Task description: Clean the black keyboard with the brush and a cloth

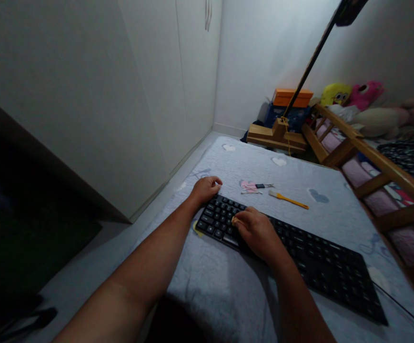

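Observation:
A black keyboard lies at a slant across the light patterned cloth. My left hand rests at its upper left corner, with fingers loosely bent and the thumb apart from them. Over the left half of the keys, my right hand is closed in a pinch. Something small and pale shows at its fingertips, too small to name. Beyond the keyboard lie a brush with a yellow handle, and a small tool with a dark grip and thin metal ends. A thin white stick is beside the tool.
A pale cabinet rises along the left. Past the far edge stand a wooden base with a dark pole and an orange box. A wooden bed rail runs along the right. The keyboard cable trails off right.

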Available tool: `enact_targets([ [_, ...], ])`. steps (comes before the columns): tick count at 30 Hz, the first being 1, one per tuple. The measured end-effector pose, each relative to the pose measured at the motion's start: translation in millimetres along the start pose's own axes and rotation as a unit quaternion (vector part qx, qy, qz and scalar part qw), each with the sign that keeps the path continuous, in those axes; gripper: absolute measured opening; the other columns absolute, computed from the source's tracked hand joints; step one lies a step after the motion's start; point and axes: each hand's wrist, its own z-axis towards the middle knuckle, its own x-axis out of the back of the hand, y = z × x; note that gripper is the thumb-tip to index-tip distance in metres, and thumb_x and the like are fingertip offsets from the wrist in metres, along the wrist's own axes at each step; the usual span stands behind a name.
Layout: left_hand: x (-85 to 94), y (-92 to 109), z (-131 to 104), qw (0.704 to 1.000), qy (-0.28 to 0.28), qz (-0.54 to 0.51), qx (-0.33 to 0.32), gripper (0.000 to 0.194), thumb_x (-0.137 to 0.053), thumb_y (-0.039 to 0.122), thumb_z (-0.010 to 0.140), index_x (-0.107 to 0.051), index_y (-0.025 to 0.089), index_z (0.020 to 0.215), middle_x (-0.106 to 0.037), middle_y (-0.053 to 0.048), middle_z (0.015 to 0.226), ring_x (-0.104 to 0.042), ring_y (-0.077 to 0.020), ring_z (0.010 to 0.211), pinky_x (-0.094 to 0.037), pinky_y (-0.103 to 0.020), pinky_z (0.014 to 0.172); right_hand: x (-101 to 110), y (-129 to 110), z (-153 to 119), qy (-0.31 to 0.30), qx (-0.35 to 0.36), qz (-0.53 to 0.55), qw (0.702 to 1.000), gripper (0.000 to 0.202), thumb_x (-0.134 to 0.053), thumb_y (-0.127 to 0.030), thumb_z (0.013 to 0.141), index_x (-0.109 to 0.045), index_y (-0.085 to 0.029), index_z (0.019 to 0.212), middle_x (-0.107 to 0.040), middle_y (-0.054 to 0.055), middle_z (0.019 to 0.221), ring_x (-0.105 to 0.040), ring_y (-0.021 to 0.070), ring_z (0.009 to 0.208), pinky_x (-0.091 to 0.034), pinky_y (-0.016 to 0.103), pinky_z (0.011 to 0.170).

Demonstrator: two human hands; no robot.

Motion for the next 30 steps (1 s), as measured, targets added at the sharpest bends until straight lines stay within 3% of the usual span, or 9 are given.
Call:
enact_targets([
  [7,-1.2,-1.8,-0.1,1.0,0.0,0.0,-0.002,0.03,-0.055,0.027,0.082,-0.076,0.015,0.099,-0.06,0.001,0.063,-0.055,-0.0149,0.062,-0.041,-0.026,0.062,9.2,-8.3,-3.1,-0.048,0.017,0.034,0.998,0.02,-0.059,-0.014,0.092,-0.075,-0.019,0.081,-0.064,0.004,0.086,-0.061,0.0157,0.079,-0.045,0.027,0.073],
  [15,-1.2,-1.3,0.0,1.0,0.005,0.0,-0.008,0.028,-0.056,0.026,0.081,-0.076,0.016,0.097,-0.06,0.0,0.063,-0.055,-0.0152,0.062,-0.04,-0.026,0.061,3.2,16.8,5.3,0.101,-0.031,-0.002,0.994,0.017,-0.058,-0.018,0.092,-0.075,-0.019,0.092,-0.068,0.007,0.093,-0.063,0.0202,0.087,-0.047,0.031,0.082],
  [19,-1.1,-1.2,-0.3,1.0,0.004,0.003,-0.004,0.028,-0.056,0.027,0.082,-0.076,0.016,0.097,-0.06,0.0,0.062,-0.055,-0.0153,0.062,-0.04,-0.026,0.062,2.3,25.5,14.6,0.129,-0.051,-0.016,0.99,0.016,-0.059,-0.018,0.092,-0.075,-0.018,0.094,-0.068,0.008,0.094,-0.063,0.0217,0.09,-0.047,0.032,0.084],
  [30,-2.3,-3.5,1.4,1.0,0.004,0.004,-0.013,0.029,-0.055,0.027,0.081,-0.076,0.015,0.098,-0.061,0.0,0.064,-0.055,-0.0151,0.062,-0.041,-0.026,0.062,-4.8,26.3,25.0,0.089,-0.047,-0.073,0.992,0.02,-0.057,-0.018,0.094,-0.077,-0.019,0.097,-0.066,0.008,0.095,-0.063,0.0221,0.093,-0.046,0.03,0.084],
])
